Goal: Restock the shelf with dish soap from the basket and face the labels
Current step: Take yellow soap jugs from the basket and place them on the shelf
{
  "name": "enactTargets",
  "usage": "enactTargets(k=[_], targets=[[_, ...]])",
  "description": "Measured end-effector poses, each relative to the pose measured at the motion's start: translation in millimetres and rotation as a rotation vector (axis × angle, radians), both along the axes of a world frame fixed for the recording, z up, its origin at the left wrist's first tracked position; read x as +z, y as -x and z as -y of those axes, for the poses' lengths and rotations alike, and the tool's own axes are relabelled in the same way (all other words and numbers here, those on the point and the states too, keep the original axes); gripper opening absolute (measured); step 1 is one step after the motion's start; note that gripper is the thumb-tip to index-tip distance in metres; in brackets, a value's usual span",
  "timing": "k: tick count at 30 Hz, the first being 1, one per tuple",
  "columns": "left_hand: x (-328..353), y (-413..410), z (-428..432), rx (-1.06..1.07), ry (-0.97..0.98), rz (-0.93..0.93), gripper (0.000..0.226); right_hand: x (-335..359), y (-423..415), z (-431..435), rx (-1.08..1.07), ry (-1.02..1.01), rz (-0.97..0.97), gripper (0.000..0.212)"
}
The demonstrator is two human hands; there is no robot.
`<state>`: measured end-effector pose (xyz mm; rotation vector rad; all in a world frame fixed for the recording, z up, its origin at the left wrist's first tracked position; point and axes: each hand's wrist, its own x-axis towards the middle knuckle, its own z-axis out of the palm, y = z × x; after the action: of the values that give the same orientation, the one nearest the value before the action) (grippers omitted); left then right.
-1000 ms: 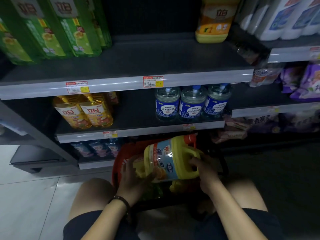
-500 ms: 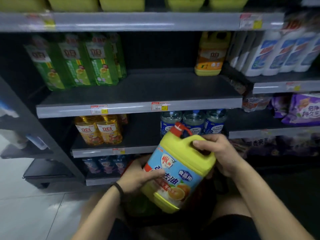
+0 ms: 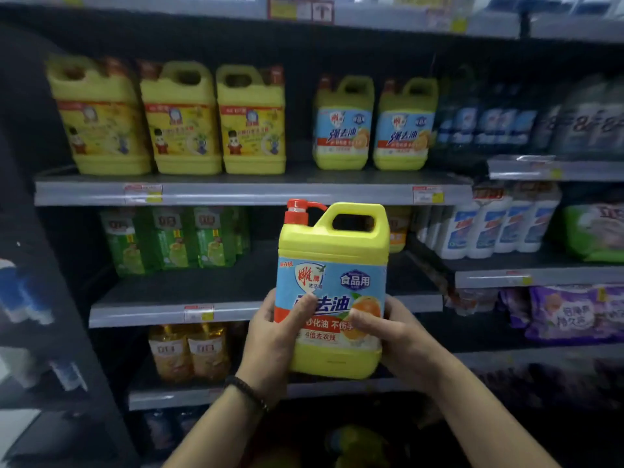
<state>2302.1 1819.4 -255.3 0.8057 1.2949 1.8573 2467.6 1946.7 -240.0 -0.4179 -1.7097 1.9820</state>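
- At centre frame, left hand (image 3: 275, 336) grips the lower left side of a yellow dish soap jug (image 3: 332, 288), thumb laid across the blue label, fingers wrapped behind.
- Right hand (image 3: 393, 336) clasps the lower right side of the same jug, thumb on the orange printed on the label; both hands closed on it.
- Dark beaded bracelet (image 3: 248, 391) sits on the left wrist.
- Jug held upright in the air in front of the shelving, touching no shelf; label faces the camera, red pump cap (image 3: 297, 211) at upper left, moulded handle at upper right.
- Behind the jug's top runs the edge of the upper shelf (image 3: 253, 190), with price tags on its strip.
- On that shelf, two matching blue-label jugs (image 3: 371, 125) stand side by side to the right, labels forward; an open gap lies left of them.
- Left of the gap, three yellow-label jugs (image 3: 175, 119) stand in a row.
- One shelf down, green refill bottles (image 3: 172, 238) stand at the left; white bottles (image 3: 489, 228) crowd the bay on the right.
- Lower still, amber bottles (image 3: 189, 352) stand left of the hands.
- Bottom of the view is dark; basket cannot be made out.
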Motion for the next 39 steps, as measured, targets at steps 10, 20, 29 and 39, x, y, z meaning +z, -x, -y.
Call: enactTargets(k=[10, 20, 29, 39], targets=[[123.0, 13.7, -31.3, 0.098, -0.098, -0.392, 0.075, 107.7, 14.1, -5.5, -0.195, -0.089, -0.234, 0.050], [182.0, 4.6, -54.4, 0.026, -0.165, -0.459, 0.119, 139.8, 52.5, 13.2, -0.610, -0.582, -0.250, 0.037], [198.8, 32.9, -59.2, 0.141, -0.287, -0.305, 0.073, 150.3, 53.9, -17.1, -0.292, -0.851, -0.082, 0.083], [231.1, 54.7, -116.7, 0.083, -0.124, -0.276, 0.033, 173.3, 53.2, -96.8, -0.209, -0.605, -0.121, 0.115]])
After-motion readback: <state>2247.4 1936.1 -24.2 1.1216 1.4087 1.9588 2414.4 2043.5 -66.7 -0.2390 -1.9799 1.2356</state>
